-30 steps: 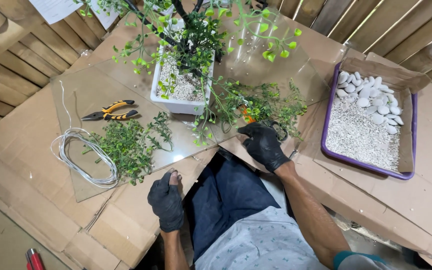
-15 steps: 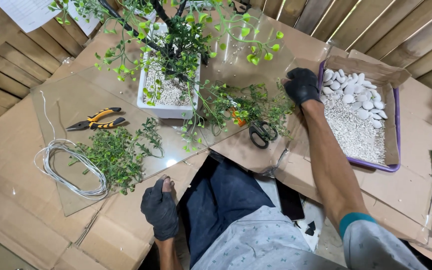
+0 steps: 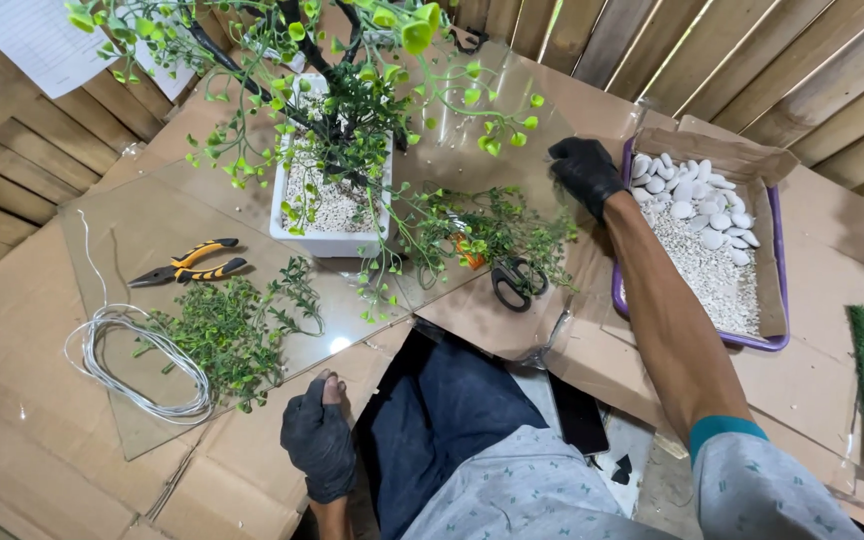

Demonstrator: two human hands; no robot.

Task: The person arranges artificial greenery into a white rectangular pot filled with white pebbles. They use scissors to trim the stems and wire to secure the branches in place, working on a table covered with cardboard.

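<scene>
From where I'm watching, both hands are in black gloves. The right hand (image 3: 586,172) is stretched out to the far right, sitting right at the near-left corner of the purple tray (image 3: 774,262), fingers curled downward; honestly I can't tell whether it's pinching anything, the glove hides it. The tray is lined with brown paper and holds fine pale gravel (image 3: 704,270) with a bunch of bigger white pebbles (image 3: 687,190) piled at its far end, just right of that hand. The left hand (image 3: 319,443) is down near me, resting loosely closed on the cardboard (image 3: 22,400) at the near edge of the glass sheet (image 3: 142,225), one bare fingertip poking out of the glove, nothing in it as far as I can see. In the middle far part of the table there's a white rectangular pot (image 3: 330,205) with a small artificial tree (image 3: 342,90), green leaves spreading all over. Black-handled scissors (image 3: 518,280) lie among loose green sprigs (image 3: 492,232) just left of the outstretched forearm. Over on the left: orange-and-black pliers (image 3: 192,265), a coil of white wire (image 3: 137,365), and another heap of green cuttings (image 3: 232,330) touching the coil.
</scene>
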